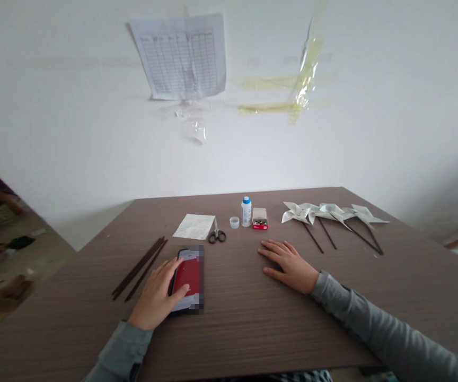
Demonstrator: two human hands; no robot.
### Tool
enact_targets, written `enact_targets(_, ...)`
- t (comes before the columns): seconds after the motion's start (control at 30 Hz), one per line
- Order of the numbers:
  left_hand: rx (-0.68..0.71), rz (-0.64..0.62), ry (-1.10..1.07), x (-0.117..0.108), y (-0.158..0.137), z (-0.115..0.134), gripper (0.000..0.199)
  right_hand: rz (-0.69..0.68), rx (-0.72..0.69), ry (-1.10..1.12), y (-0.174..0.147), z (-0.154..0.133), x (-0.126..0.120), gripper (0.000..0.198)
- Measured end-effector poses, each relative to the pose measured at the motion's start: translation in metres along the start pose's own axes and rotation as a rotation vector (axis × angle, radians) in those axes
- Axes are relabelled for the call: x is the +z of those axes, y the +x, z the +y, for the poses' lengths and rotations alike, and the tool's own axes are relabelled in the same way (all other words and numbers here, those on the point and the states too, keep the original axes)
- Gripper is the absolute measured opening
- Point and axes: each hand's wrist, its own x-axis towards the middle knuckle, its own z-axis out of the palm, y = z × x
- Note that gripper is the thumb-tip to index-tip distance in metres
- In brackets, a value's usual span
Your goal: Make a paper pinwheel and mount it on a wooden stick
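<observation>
My left hand (158,292) rests over the left side of a smartphone (188,278) with a red and pale screen. Its thumb and a fingertip lie apart on the screen, and the other fingers are partly hidden. Flat on the table, fingers spread, is my right hand (288,265), with nothing in it. Beyond the phone are a square sheet of paper (193,226) and black-handled scissors (217,236). A small clear cup (234,223), a white bottle with a blue cap (246,213) and a red box of small pins (260,219) stand farther back.
Several dark sticks (139,269) lie left of my left hand. Paper pinwheels (332,213) on dark sticks lie at the back right of the brown table (237,339). Behind it rises a white wall (105,143) with a taped printed sheet (181,58).
</observation>
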Motion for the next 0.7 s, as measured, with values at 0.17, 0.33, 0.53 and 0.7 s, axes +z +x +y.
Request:
enact_targets(0.17, 0.005, -0.003, -0.001, -0.0046, 0.0013, 0.0035, 0.063, -0.004, 0.007, 0.000, -0.0005, -0.0005, -0.0005, 0.073)
enact_targets(0.33, 0.026, 0.004, 0.008, -0.0086, 0.0024, 0.0061, 0.062, 0.003, 0.005, 0.003, -0.0001, 0.0008, 0.0007, 0.072)
enact_targets(0.53, 0.023, -0.004, 0.009, -0.0063, 0.0019, 0.0063, 0.063, -0.012, 0.010, 0.005, -0.0003, -0.0002, -0.0011, 0.072)
enact_targets(0.7, 0.019, -0.006, 0.012, -0.0053, 0.0018, 0.0058, 0.063, -0.015, 0.017, -0.001, -0.0002, -0.0022, -0.0020, 0.073)
